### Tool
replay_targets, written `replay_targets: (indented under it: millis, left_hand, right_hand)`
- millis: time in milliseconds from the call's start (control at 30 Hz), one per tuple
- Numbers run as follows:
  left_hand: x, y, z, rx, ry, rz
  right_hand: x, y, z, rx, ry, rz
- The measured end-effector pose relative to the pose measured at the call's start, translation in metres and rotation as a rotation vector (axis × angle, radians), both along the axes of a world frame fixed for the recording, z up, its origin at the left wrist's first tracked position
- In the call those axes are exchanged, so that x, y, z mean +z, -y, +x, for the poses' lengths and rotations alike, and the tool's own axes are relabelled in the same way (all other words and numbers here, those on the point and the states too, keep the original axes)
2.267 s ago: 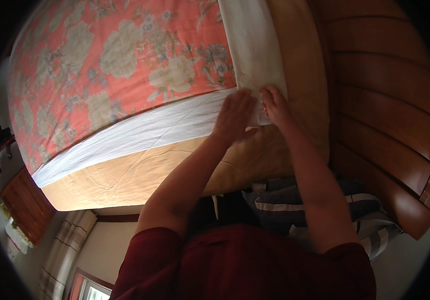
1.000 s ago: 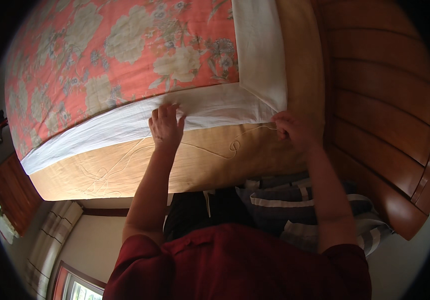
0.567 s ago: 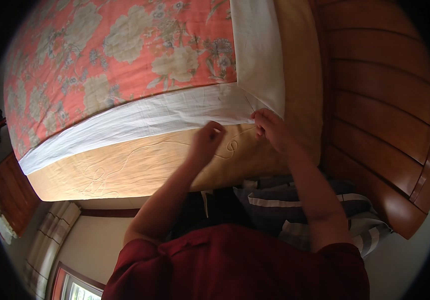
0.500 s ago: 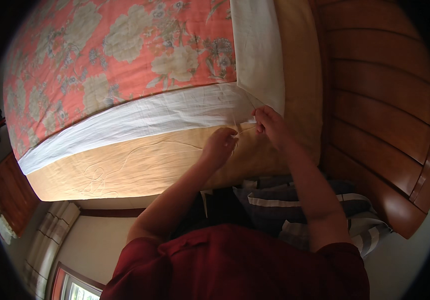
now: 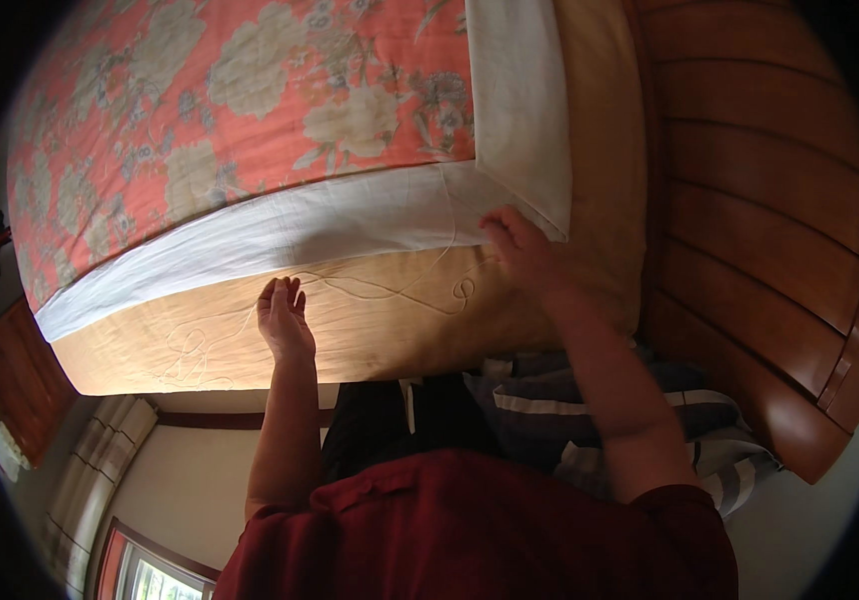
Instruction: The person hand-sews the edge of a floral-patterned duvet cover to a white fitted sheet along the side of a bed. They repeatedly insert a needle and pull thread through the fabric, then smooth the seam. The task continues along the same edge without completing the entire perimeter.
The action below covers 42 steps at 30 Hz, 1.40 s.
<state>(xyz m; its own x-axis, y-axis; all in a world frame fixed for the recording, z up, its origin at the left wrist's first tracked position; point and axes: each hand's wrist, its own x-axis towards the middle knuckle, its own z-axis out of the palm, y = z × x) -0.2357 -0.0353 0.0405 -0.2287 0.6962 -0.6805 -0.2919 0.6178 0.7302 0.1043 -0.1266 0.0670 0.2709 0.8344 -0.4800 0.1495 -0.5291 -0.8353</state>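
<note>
Sheet: white cotton bedsheet point(image 5: 320, 222) runs leftward from our right hand point(image 5: 518, 243), grip pinching its corner edge; left hand point(image 5: 285, 318), fingers spread, sits just below its hem against the tan quilted mattress point(image 5: 370, 325).

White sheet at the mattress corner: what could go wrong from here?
1. Only the right hand pinches the white sheet at the corner; the left hand is open against the tan mattress side, so the hem may slip loose there.
2. The corner fold looks shallow and could pull out.
3. The striped bedding heaped below could catch the hem.
</note>
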Motion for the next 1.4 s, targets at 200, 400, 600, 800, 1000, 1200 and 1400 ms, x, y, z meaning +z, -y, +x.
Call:
replay_targets:
  millis: [200, 400, 600, 800, 1000, 1200, 1400]
  left_hand:
    - [-0.031, -0.002, 0.007, 0.077, 0.355, -0.099]
    - [-0.039, -0.015, 0.041, -0.012, 0.695, -0.039]
    - [-0.04, -0.016, 0.085, 0.003, 0.783, -0.062]
    - [-0.031, -0.013, 0.087, 0.0, 0.81, -0.082]
    - [-0.038, -0.011, 0.084, 0.052, 0.831, -0.095]
    - [-0.044, -0.009, 0.08, 0.028, 0.849, -0.095]
    - [-0.05, -0.008, 0.079, 0.07, 0.951, -0.138]
  right_hand:
    - [-0.029, -0.025, -0.051, 0.074, -0.021, 0.174]
    - [-0.009, -0.038, -0.042, -0.216, -0.207, -0.03]
    - [0.006, -0.036, -0.068, 0.184, 0.371, 0.372]
    - [-0.013, -0.06, -0.072, 0.266, 0.574, 0.432]
    - [-0.022, -0.125, -0.064, 0.289, 0.618, 0.297]
    - [-0.025, -0.162, -0.06, 0.541, 0.648, 0.138]
    - [-0.025, -0.165, -0.058, 0.545, 0.554, 0.043]
